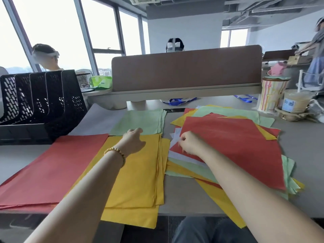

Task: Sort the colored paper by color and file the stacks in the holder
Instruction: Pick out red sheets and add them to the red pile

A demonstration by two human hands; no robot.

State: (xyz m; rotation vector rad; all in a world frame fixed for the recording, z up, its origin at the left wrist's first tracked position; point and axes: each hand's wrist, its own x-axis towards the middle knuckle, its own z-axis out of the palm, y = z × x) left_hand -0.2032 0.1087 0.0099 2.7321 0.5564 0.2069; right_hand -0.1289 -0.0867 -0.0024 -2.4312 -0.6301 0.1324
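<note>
Looking down from head height, we log a grey worktop (298, 155) spread with coloured paper. Largest item first: the brown desk divider (185, 67) standing across the far edge. Next, the black mesh file holder (43, 102) at far left, its slots showing no paper from this angle.

Sorted stacks sit left of centre. The red stack (52, 169) lies nearest the holder, its near edge at the worktop edge. The yellow stack (136, 176) lies just beside it on the right, overhanging the near edge. The green stack (145, 121) lies beyond the yellow one, touching its far end.

To the right, well clear of the holder, we note the unsorted pile (228, 116): red, yellow, green and pale lavender sheets fanned at mixed angles. A large red sheet (236, 146) lies on top.

The left hand (134, 142), a beaded bracelet (115, 152) on its wrist, hovers over the far end of the yellow stack, fingers loosely extended toward the green stack, holding nothing. The right hand (190, 143) has its fingers curled at the left corner of the red sheet, pinching its edge.

Far right: a striped canister (271, 95) and a lidded drink cup (294, 102).
</note>
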